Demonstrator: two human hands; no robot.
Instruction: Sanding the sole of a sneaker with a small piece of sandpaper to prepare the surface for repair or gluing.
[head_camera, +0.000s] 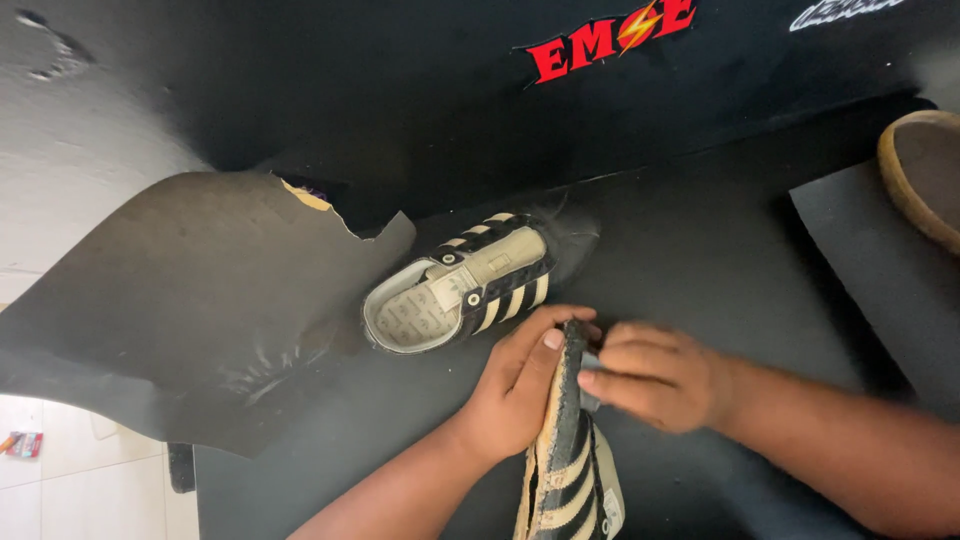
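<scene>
We grip striped shoe (565, 470) on edge at bottom centre: left hand (520, 385) clasps sole side, thumb up near toe; right hand (655, 375) pinches opposite side with fingertips. Forearms converge from below. Second striped shoe (462, 285) lies untouched just beyond, on black sheet (700, 260). Handling looks early; pair not yet together.

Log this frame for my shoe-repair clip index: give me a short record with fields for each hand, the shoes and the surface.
left hand: grips the held shoe's edge, thumb near its tip
right hand: fingers pinch the same shoe from the other side
held shoe: black with cream stripes, turned on edge, sole rim facing up
second shoe: matching, lying apart on the surface, opening visible
surface: black sheet
nearby: torn dark sheet at left; tan-rimmed sole at right
</scene>
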